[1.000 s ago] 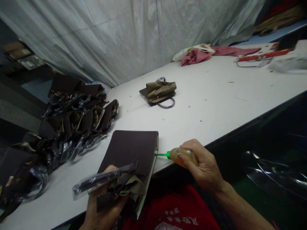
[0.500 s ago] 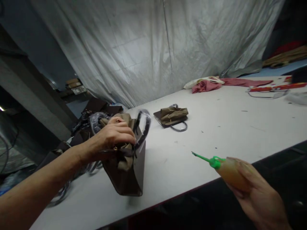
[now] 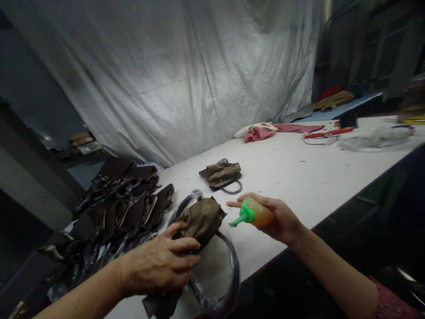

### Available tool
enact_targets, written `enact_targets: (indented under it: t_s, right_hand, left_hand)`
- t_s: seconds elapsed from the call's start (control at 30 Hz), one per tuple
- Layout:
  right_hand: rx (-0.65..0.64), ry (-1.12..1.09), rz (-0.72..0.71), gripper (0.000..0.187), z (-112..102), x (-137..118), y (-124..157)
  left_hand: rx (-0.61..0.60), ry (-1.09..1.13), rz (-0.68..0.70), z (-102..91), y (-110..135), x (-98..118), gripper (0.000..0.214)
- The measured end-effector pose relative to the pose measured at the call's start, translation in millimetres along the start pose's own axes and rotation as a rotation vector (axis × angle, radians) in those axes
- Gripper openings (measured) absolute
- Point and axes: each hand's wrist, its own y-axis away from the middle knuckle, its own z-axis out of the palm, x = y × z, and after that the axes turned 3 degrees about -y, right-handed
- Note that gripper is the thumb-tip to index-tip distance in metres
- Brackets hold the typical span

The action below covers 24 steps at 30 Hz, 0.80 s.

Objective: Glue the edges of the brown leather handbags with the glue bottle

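My left hand (image 3: 159, 263) is closed on a dark brown handbag near the table's front edge. The handbag's olive-brown lining (image 3: 204, 219) bulges out, and its two plastic-wrapped handles stand out on either side. Much of the bag's body is hidden behind the hand. In my right hand (image 3: 282, 217) is a squeeze bottle (image 3: 260, 214) of amber liquid with a green nozzle cap. Its tip points left, just right of the lining and apart from it; one finger extends past the bottle.
Several dark handbags (image 3: 113, 217) crowd the table's left side. Another bag (image 3: 222, 174) lies farther back on the white table (image 3: 299, 177). Pink cloth (image 3: 260, 133) and clear plastic (image 3: 375, 138) lie toward the far right. A silvery sheet (image 3: 159, 79) hangs behind.
The bag in my left hand has come down and turned, so its lining faces the bottle. My right hand has moved left and up, bringing the bottle near the bag. The view has shifted.
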Motion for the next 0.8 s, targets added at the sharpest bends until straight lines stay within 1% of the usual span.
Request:
enact_targets:
  t_s: [0.13,0.23,0.33,0.4,0.5,0.57,0.6,0.67,0.7,0.73,0.77,0.8]
  right_hand:
    - [-0.189,0.183,0.189,0.030,-1,4,-25]
    - [-0.309,0.221,0.286,0.037,1,3,-44]
    - [-0.423,0.238,0.349,0.040,3,4,-58]
    - [-0.454,0.232,0.345,0.040,3,7,-62]
    - [-0.434,0.197,0.271,0.049,3,17,-59]
    - [-0.385,0.163,0.186,0.052,3,25,-54]
    - [-0.357,0.147,0.140,0.051,3,28,-50]
    - [-0.306,0.123,0.066,0.046,4,35,-42]
    - [-0.276,0.107,0.051,0.043,4,39,-39]
    - [-0.243,0.089,0.051,0.040,3,43,-36]
    - [-0.208,0.067,0.066,0.038,3,48,-34]
    - [-0.172,0.042,0.089,0.038,2,52,-33]
  left_hand:
    - [0.057,-0.015,0.031,8.2,3,3,0.012]
    - [0.078,0.001,0.086,15.7,9,5,0.012]
    - [0.093,0.011,0.078,19.6,15,7,0.015]
    - [0.107,0.000,0.068,21.3,18,8,0.019]
    - [0.133,-0.028,0.071,25.5,22,9,0.021]
    - [0.145,-0.052,0.023,29.4,25,6,0.017]
    - [0.131,-0.062,-0.026,31.2,27,4,0.021]
    - [0.070,-0.052,-0.149,33.5,32,-1,0.039]
    - [0.037,-0.022,-0.206,33.8,35,-3,0.049]
    - [-0.004,0.019,-0.255,33.5,37,-6,0.057]
    - [-0.039,0.060,-0.300,32.9,39,-7,0.061]
    - [-0.069,0.085,-0.348,31.9,40,-8,0.057]
